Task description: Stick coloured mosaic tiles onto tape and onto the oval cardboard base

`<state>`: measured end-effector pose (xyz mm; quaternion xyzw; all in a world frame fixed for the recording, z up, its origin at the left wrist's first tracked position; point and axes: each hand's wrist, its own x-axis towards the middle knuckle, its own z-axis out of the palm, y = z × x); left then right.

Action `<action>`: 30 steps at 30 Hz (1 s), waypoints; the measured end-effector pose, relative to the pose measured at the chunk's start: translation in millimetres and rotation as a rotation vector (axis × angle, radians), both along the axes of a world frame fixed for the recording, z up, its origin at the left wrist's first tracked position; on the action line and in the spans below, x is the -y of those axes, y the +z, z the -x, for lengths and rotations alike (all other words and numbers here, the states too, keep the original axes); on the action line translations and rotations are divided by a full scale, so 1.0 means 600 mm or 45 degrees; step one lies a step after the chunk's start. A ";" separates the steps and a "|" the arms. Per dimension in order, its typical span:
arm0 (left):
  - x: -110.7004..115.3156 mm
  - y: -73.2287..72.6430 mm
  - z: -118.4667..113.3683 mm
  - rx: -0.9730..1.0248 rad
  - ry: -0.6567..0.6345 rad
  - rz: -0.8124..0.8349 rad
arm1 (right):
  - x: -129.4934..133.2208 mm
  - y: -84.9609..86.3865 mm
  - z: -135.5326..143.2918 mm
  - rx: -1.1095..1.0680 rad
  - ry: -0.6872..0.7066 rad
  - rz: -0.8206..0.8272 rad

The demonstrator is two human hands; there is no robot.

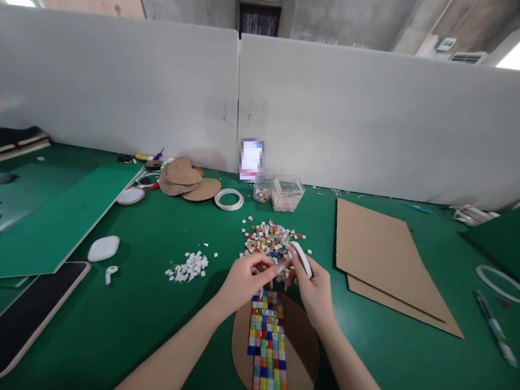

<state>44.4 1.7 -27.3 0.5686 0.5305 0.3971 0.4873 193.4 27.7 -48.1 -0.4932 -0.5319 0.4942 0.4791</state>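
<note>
Near edge of the table (pixel 120 339): cardboard disc (pixel 299 354) with a strip of tiles (pixel 266 344) stuck down its middle, long axis running near-to-far, far end right under the hands. Left hand (pixel 246 279) pinched narrow at the fingertips on something small (probably a tile or tape scrap, too small to tell). Right hand (pixel 313 290) closed around a tape roll (pixel 303 259), roll held on edge, its near side touching the left fingertips. Both hands met just over the strip's far end, left one slightly nearer to it. Just beyond: loose tile pile (pixel 270 240). Left of that, white scraps (pixel 188 267), apart from the hands. Right side: cardboard sheets (pixel 378 253). Toward the far edge: tile tub (pixel 287 192), second tape roll (pixel 228 198), stacked discs (pixel 186 178).
</note>
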 end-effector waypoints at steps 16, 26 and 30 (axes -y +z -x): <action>0.005 0.000 -0.012 0.399 -0.030 0.149 | -0.004 0.038 -0.028 -0.857 0.229 0.216; 0.019 0.006 -0.021 0.020 -0.127 -0.068 | 0.040 0.010 0.028 -0.452 0.078 0.623; 0.013 0.009 -0.015 -0.050 -0.095 -0.136 | 0.043 0.005 0.025 -0.451 0.120 0.690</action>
